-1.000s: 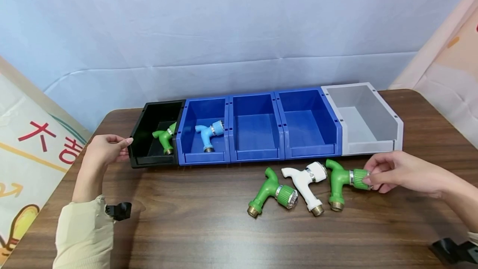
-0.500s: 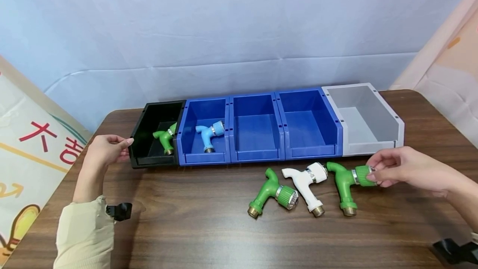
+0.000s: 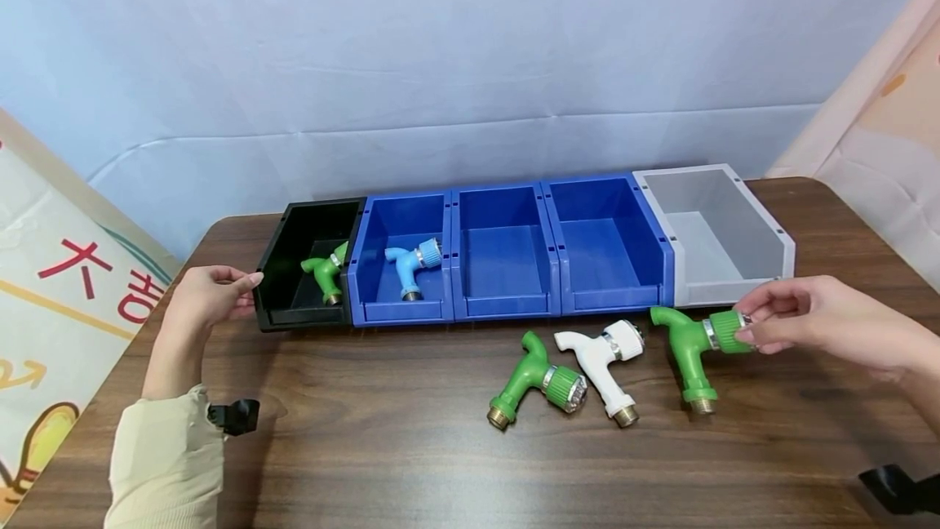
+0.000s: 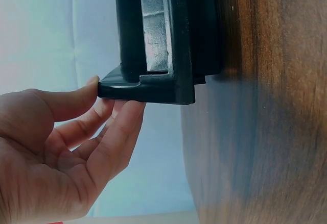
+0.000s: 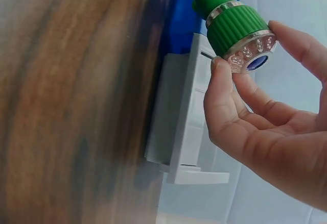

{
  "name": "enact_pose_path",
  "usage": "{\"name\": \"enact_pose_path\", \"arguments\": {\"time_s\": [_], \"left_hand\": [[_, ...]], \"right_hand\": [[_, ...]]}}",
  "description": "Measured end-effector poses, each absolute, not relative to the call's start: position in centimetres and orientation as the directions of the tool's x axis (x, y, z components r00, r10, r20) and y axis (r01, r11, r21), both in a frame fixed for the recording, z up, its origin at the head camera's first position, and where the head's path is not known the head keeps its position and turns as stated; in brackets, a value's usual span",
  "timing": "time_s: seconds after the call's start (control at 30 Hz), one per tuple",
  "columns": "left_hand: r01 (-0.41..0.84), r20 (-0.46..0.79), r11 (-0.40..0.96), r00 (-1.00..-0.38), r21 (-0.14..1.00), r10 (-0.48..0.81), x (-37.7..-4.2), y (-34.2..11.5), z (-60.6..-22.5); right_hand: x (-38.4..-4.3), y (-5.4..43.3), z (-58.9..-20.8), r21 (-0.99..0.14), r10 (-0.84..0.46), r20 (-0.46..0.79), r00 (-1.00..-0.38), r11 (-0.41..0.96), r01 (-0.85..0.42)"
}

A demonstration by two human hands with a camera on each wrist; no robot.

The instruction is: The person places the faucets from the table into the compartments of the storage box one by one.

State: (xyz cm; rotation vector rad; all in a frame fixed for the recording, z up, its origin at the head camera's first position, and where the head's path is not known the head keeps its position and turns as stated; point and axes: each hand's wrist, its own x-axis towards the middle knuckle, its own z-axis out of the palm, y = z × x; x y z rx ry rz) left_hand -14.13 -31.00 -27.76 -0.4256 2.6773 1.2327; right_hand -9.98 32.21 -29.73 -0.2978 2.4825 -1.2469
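Observation:
My right hand [image 3: 833, 323] pinches the knob end of a green tap [image 3: 689, 349] with a brass threaded end. In the right wrist view, thumb and fingertips are at the clear cap of that knob [image 5: 236, 29]. A white tap [image 3: 598, 362] and another green tap [image 3: 525, 382] lie on the table to its left. My left hand [image 3: 209, 298] holds the near left corner of a black bin [image 3: 304, 317]; the left wrist view shows the thumb on its rim and fingers against the outer side [image 4: 148, 92].
Beside the black bin stand three blue bins [image 3: 507, 306] and a grey bin [image 3: 734, 292], joined in a row. A green tap [image 3: 323, 274] lies in the black bin, a light-blue tap [image 3: 407, 268] in the first blue one. Behind hangs a pale cloth [image 3: 470, 64].
My right hand has lifted the green tap and moved it to the right and slightly up, away from the white tap. The left hand stays on the black bin.

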Motion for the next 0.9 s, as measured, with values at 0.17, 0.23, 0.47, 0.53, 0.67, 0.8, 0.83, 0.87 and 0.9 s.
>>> {"name": "enact_pose_path", "arguments": {"time_s": [0.17,0.23,0.47,0.53,0.67,0.8,0.83,0.87,0.9], "left_hand": [[-0.323,-0.267,0.622,-0.946,0.714,-0.184,-14.1,-31.0,-27.8],[-0.323,-0.268,0.619,-0.946,0.716,-0.182,-14.1,-31.1,-27.8],[-0.315,-0.26,0.623,-0.949,0.716,-0.18,-14.1,-31.1,-27.8],[-0.316,-0.263,0.616,-0.948,0.722,-0.178,-14.1,-31.1,-27.8],[-0.325,-0.272,0.611,-0.945,0.722,-0.182,-14.1,-31.1,-27.9],[-0.329,-0.276,0.608,-0.944,0.723,-0.183,-14.1,-31.2,-27.8],[-0.328,-0.277,0.607,-0.944,0.724,-0.181,-14.1,-31.2,-27.8],[-0.328,-0.277,0.606,-0.944,0.725,-0.179,-14.1,-31.2,-27.8],[-0.326,-0.277,0.606,-0.945,0.725,-0.176,-14.1,-31.2,-27.8]], "right_hand": [[-10.0,32.3,-29.3,-0.817,-0.338,-0.175,-0.925,0.574,-0.055],[-10.0,32.3,-29.1,-0.823,-0.341,-0.155,-0.927,0.564,-0.07],[-10.1,31.4,-27.9,-0.796,-0.269,-0.15,-0.951,0.604,-0.045],[-10.2,31.1,-27.5,-0.788,-0.24,-0.149,-0.959,0.615,-0.031],[-10.5,30.6,-26.9,-0.814,-0.23,-0.113,-0.967,0.58,-0.043],[-10.9,30.0,-26.6,-0.841,-0.231,-0.086,-0.969,0.538,-0.054],[-11.0,29.8,-26.4,-0.843,-0.226,-0.082,-0.971,0.535,-0.053],[-11.2,29.6,-26.3,-0.843,-0.22,-0.083,-0.972,0.535,-0.049],[-11.3,29.4,-26.2,-0.842,-0.211,-0.085,-0.974,0.538,-0.043]]}}
